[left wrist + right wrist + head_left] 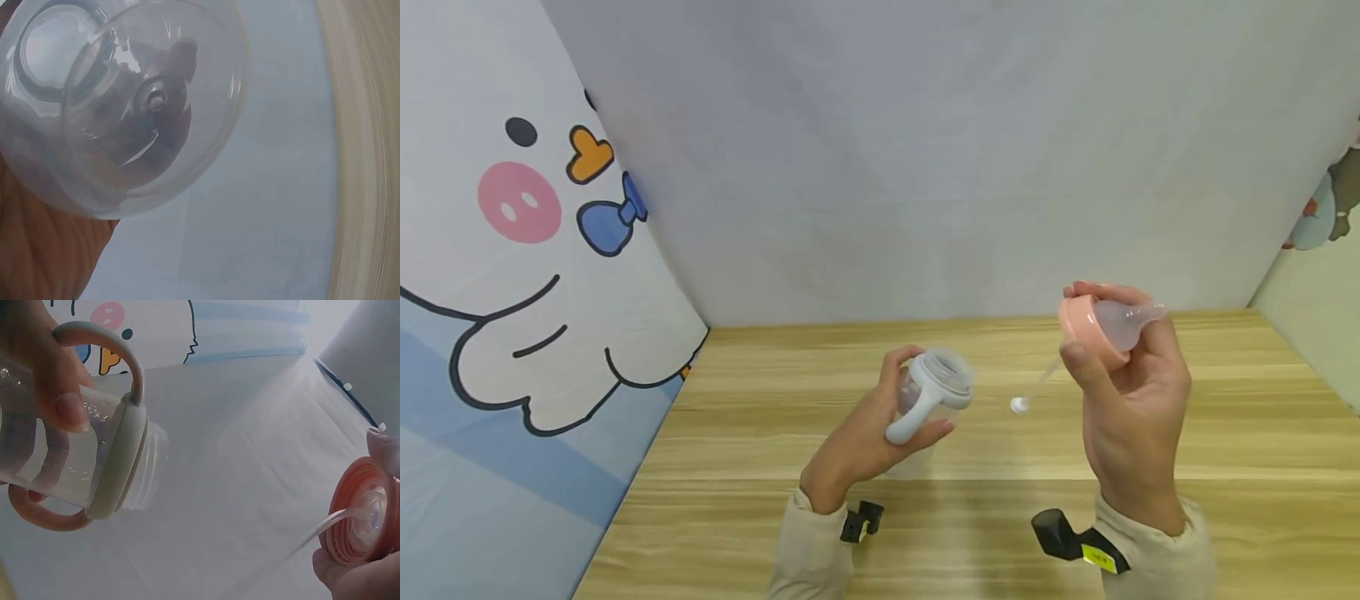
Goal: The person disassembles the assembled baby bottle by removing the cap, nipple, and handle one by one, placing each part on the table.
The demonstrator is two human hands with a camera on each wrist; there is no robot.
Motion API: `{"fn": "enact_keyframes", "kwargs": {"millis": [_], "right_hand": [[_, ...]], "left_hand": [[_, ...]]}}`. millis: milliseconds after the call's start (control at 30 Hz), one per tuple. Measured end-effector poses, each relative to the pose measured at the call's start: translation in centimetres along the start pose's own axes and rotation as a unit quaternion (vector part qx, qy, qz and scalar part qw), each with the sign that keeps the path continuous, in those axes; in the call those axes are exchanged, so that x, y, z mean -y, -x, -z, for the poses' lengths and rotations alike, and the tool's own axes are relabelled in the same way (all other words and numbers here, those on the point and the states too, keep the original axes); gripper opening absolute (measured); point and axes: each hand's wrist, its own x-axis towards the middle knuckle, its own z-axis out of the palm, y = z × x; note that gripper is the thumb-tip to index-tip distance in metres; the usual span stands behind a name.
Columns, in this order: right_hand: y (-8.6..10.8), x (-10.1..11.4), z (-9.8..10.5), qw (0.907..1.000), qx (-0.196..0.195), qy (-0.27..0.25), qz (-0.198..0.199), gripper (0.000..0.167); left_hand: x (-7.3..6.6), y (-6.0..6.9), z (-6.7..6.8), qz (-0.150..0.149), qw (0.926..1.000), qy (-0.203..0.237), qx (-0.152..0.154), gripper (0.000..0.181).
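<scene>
Cream sleeves [811, 554] run up to two bare hands raised over the wood-grain worktop [715, 517]: the left hand [867, 435] curls round a clear, open-mouthed baby bottle [931, 390] with a pale grey two-handled ring [119, 462] below its threaded neck [149, 465]. Nearer the worktop's far right corner, the right hand [1141, 408] grips between thumb and fingers a peach screw collar [1086, 332] bearing a translucent teat [1123, 322], its thin straw [309, 536] slanting down to a white tip [1018, 405].

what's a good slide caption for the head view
Left hand holds a clear, open-topped bottle with handles; right hand holds a pink cap with teat and straw.
</scene>
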Motion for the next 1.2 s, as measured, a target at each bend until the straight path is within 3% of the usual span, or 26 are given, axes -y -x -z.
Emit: {"fn": "enact_keyframes", "kwargs": {"millis": [633, 867, 1200], "right_hand": [[-0.2, -0.9, 0.6, 0.9989, 0.007, 0.031, -0.034, 0.044], [-0.1, -0.9, 0.6, 0.9987, -0.013, 0.035, -0.036, 0.046], [-0.4, -1.9, 1.2, 0.9938, -0.05, 0.068, -0.072, 0.044]], "left_hand": [[0.1, -0.1, -0.2, 0.0, 0.9999, 0.017, -0.001, 0.081], [0.2, -0.2, -0.4, -0.007, 0.9999, -0.012, -0.005, 0.082], [0.3, 0.1, -0.1, -0.007, 0.9999, 0.0, -0.009, 0.079]]}}
